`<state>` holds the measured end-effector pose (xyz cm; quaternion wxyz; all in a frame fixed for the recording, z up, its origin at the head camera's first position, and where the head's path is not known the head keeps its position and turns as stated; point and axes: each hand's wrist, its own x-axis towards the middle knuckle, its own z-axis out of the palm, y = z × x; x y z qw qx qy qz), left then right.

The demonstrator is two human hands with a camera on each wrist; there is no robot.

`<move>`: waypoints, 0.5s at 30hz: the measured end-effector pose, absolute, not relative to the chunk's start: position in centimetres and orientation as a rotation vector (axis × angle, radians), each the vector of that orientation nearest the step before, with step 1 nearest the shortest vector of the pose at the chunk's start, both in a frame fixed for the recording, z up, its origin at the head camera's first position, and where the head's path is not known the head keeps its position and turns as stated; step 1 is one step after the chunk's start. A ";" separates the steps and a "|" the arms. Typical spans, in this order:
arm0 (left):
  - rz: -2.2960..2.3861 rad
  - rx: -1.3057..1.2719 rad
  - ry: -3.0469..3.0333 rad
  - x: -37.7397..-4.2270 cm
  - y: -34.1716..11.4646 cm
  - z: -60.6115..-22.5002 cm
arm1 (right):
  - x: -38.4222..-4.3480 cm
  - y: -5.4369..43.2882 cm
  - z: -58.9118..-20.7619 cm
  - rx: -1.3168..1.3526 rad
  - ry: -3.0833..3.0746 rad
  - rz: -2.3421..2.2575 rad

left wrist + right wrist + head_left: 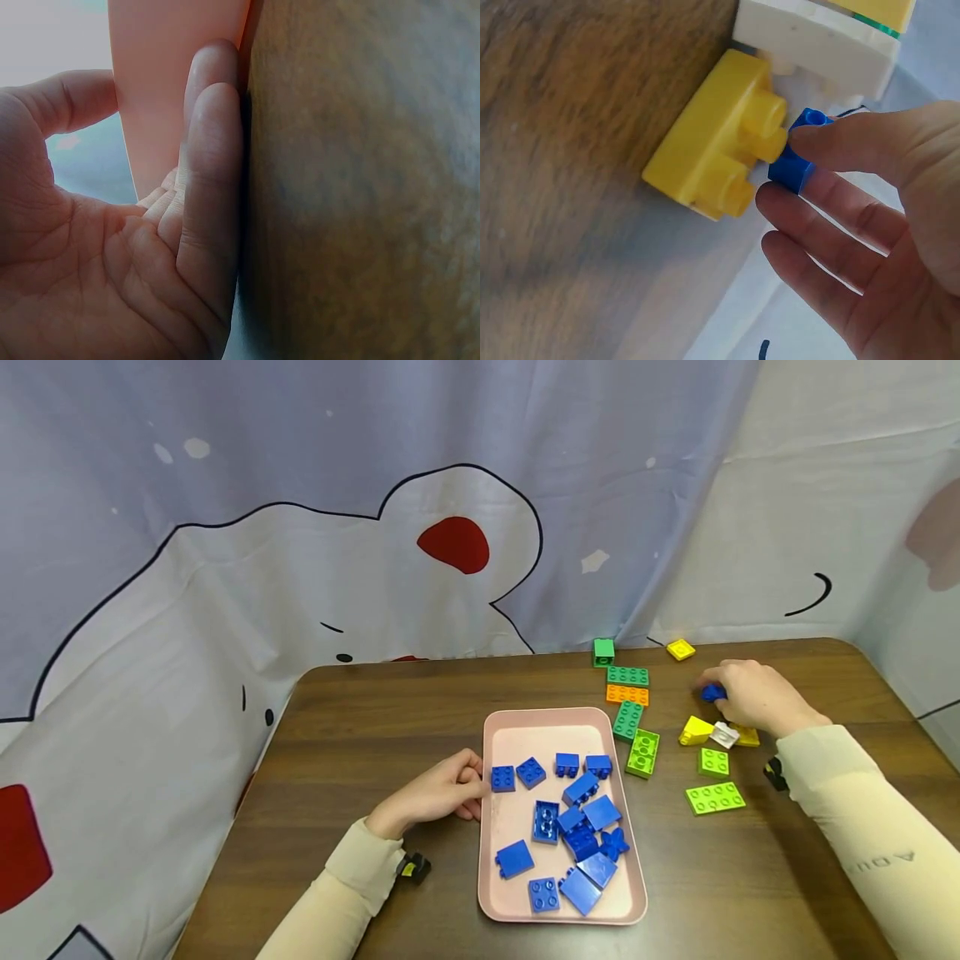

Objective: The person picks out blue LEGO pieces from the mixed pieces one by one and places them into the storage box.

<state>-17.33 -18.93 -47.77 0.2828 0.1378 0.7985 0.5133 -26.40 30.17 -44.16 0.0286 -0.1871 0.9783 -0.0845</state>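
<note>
My right hand (757,693) pinches a small blue brick (713,692) between thumb and fingers at the right of the table. The right wrist view shows the thumb on the brick's (793,157) studded side. Close by lie a yellow sloped brick (696,731), a white brick (724,735) and a yellow brick (747,736). At the pink tray's (547,720) left side, my left hand (438,789) holds the edge, with the thumb at the rim and fingers against the outer wall. Several blue bricks (514,859) lie loose in the tray, some studs down.
Right of the tray lie green bricks (627,720), an orange brick (627,695) and lime bricks (715,798). One yellow brick (681,649) is near the back edge. A printed curtain (337,585) hangs behind the wooden table (375,718).
</note>
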 end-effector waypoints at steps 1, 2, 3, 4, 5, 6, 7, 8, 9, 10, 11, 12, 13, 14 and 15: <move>1.375 0.369 2.136 -17.3 -18.9 -47.8 | -26.3 30.2 -44.1 -0.580 3.028 -0.268; 1.376 0.369 2.135 -17.3 -18.9 -47.8 | -26.1 30.2 -44.0 -0.582 3.040 -0.278; 1.374 0.370 2.135 -17.3 -18.9 -47.8 | -25.9 30.1 -43.9 -0.581 3.052 -0.291; 1.373 0.369 2.136 -17.3 -18.9 -47.8 | -25.7 30.0 -43.8 -0.579 3.071 -0.302; 1.373 0.367 2.137 -17.3 -18.9 -47.8 | -25.4 29.8 -43.6 -0.576 3.090 -0.317; 1.372 0.365 2.138 -17.3 -18.9 -47.8 | -25.1 29.6 -43.5 -0.574 3.110 -0.332; 1.372 0.365 2.139 -17.3 -18.9 -47.8 | -24.8 29.3 -43.4 -0.575 3.128 -0.347; 1.372 0.364 2.141 -17.3 -18.9 -47.8 | -24.4 28.9 -43.2 -0.577 3.146 -0.365; 1.371 0.363 2.142 -17.3 -18.9 -47.8 | -24.0 28.5 -43.1 -0.584 3.165 -0.383; 1.372 0.363 2.142 -17.3 -18.9 -47.7 | -23.6 28.0 -43.0 -0.596 3.183 -0.400; 1.374 0.363 2.141 -17.3 -19.0 -47.7 | -23.2 27.6 -42.9 -0.613 3.197 -0.417; 1.374 0.364 2.140 -17.3 -18.9 -47.7 | -22.8 27.1 -42.7 -0.635 3.212 -0.435; 1.373 0.365 2.139 -17.3 -18.9 -47.7 | -22.4 26.6 -42.6 -0.667 3.226 -0.447; 1.374 0.371 2.138 -17.3 -18.9 -47.8 | -21.9 26.1 -42.6 -0.701 3.242 -0.452; 1.374 0.372 2.137 -17.3 -18.9 -47.8 | -21.5 25.6 -42.5 -0.734 3.256 -0.457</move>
